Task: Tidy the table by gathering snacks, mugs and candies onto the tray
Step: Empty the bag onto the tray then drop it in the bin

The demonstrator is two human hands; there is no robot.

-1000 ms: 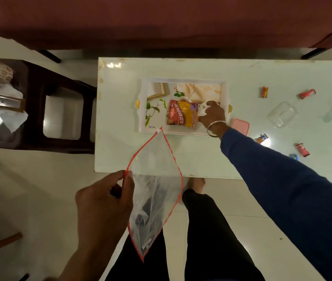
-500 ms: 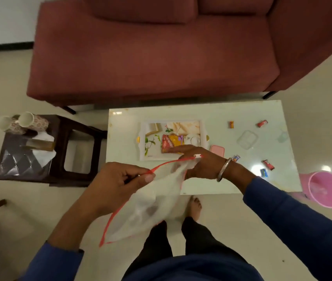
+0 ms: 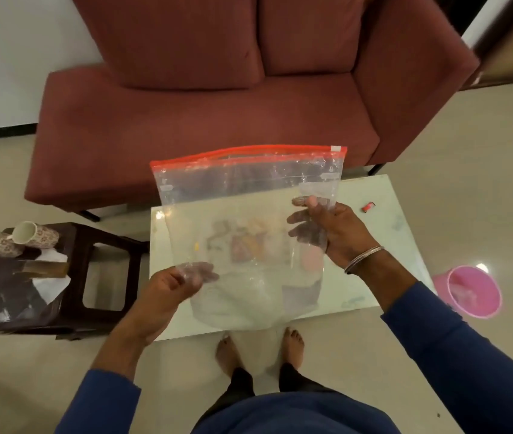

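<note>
- Tray (image 3: pixel 217 228): a white tray on the white table (image 3: pixel 383 277), seen only as a blurred outline through the clear bag, between the two sets of fingers; a red-and-yellow snack packet (image 3: pixel 245 247) lies on it, just left of the right fingertips.
- Zip-lock bag (image 3: pixel 248 214): clear plastic with a red zip strip along its top edge, held spread flat and upright over the table, zip side farthest from the fingers.
- Left hand (image 3: pixel 170 283): fingers curled, pinching the bag's lower left edge; the fingertips show through the plastic.
- Right hand (image 3: pixel 333 233): thumb in front and fingers behind the bag, gripping its right edge, higher than the left fingers; a metal bangle (image 3: pixel 363 260) circles the wrist.
- Candy (image 3: pixel 368 206): a small red wrapped piece on the table, to the right of the right fingers and apart from them.
- Mugs (image 3: pixel 14 239): two floral-patterned mugs lying on their sides on a dark side table (image 3: pixel 105 245), well to the left of the left fingers.
- Pink bucket (image 3: pixel 471 291): on the floor, to the right of the right wrist, beside the table's corner.
- Sofa (image 3: pixel 217 89): maroon, beyond the bag's zip edge.
- Bare feet (image 3: pixel 258 349): on the floor below the bag, at the table's near edge.
</note>
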